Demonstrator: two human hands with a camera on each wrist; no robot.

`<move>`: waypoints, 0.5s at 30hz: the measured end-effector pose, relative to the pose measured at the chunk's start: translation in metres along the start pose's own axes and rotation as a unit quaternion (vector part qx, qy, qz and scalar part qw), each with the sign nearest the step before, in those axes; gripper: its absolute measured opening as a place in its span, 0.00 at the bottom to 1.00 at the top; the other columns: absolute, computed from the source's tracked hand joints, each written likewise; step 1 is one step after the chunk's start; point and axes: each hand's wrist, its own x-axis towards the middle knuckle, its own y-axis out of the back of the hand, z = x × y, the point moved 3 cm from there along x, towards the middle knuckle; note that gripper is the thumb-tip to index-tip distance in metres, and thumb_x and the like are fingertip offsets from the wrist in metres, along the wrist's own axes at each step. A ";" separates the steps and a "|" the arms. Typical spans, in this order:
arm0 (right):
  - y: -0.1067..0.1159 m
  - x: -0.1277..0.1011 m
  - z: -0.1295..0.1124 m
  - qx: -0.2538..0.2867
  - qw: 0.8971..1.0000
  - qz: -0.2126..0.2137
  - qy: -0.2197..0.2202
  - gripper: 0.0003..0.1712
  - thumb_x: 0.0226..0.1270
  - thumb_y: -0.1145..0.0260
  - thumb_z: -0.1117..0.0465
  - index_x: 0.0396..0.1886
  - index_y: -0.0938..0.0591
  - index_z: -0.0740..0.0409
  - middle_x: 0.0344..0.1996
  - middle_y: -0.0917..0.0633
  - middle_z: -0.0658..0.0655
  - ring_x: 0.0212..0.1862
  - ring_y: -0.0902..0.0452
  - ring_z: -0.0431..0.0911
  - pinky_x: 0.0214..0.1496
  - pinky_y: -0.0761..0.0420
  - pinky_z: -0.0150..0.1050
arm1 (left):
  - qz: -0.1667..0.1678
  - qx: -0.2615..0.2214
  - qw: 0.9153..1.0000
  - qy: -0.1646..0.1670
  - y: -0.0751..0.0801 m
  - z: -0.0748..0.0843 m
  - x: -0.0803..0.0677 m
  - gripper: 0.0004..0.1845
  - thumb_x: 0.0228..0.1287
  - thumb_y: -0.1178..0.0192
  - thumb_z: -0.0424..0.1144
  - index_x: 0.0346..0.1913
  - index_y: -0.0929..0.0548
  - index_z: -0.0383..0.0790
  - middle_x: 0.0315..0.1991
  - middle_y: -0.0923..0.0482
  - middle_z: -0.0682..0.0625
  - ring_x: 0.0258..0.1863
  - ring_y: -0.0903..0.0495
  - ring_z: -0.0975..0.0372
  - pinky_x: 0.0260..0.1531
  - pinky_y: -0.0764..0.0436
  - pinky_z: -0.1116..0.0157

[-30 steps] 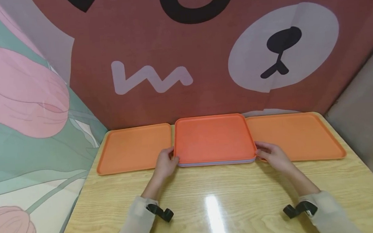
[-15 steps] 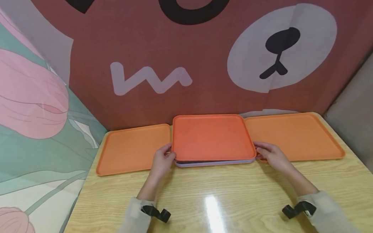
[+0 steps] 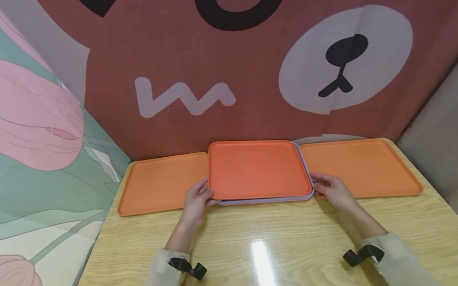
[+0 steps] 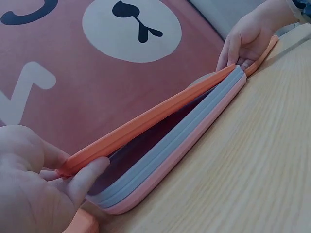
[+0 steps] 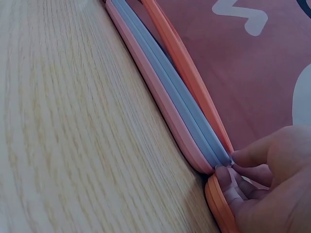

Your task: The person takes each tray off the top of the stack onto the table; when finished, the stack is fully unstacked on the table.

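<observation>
A red-orange tray (image 3: 259,169) tops a stack in the head view. Its left side is raised, with a dark wedge-shaped gap beneath in the left wrist view. My left hand (image 3: 196,202) pinches this tray by its left edge, thumb at the front and fingers behind. Under it lie a grey-blue tray (image 3: 264,200) and a pink tray (image 5: 191,154), edges aligned. My right hand (image 3: 334,191) is at the front right corner of the stack. Its thumb and fingers (image 5: 250,155) pinch the grey-blue tray's corner, close to the lowered end of the red-orange tray.
Orange trays lie flat on either side, a left tray (image 3: 156,184) and a right tray (image 3: 366,169). The wooden table (image 3: 298,248) meets a printed cloth backdrop (image 3: 261,93) right behind the trays. A grey wall (image 3: 448,116) stands at the right.
The left side of the red-orange tray has lifted and shifted left with my left hand, exposing the grey-blue tray's right edge. My right hand has stayed nearly in place.
</observation>
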 end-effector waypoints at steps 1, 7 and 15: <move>0.000 0.000 0.000 0.000 1.000 0.002 -0.001 0.26 0.78 0.42 0.68 0.70 0.31 0.77 0.59 0.22 0.76 0.44 0.23 0.27 0.44 0.18 0.28 | 0.003 -0.001 1.000 -0.003 0.001 0.000 0.000 0.26 0.73 0.52 0.19 0.73 0.37 0.21 0.60 0.27 0.24 0.39 0.16 0.61 0.35 0.13 0.66; 0.001 0.001 0.002 0.001 1.000 0.010 0.005 0.28 0.74 0.38 0.69 0.69 0.31 0.79 0.57 0.21 0.77 0.44 0.23 0.29 0.44 0.19 0.27 | 0.005 -0.004 1.000 -0.006 0.008 -0.001 -0.004 0.26 0.73 0.53 0.19 0.71 0.37 0.18 0.61 0.28 0.23 0.41 0.15 0.60 0.37 0.13 0.63; -0.001 0.001 0.003 -0.011 1.000 0.012 0.004 0.28 0.74 0.39 0.70 0.69 0.31 0.77 0.57 0.21 0.75 0.44 0.22 0.31 0.43 0.18 0.28 | -0.020 -0.017 1.000 0.011 0.019 0.005 -0.012 0.26 0.73 0.54 0.19 0.72 0.38 0.19 0.54 0.20 0.32 0.39 0.14 0.62 0.38 0.13 0.63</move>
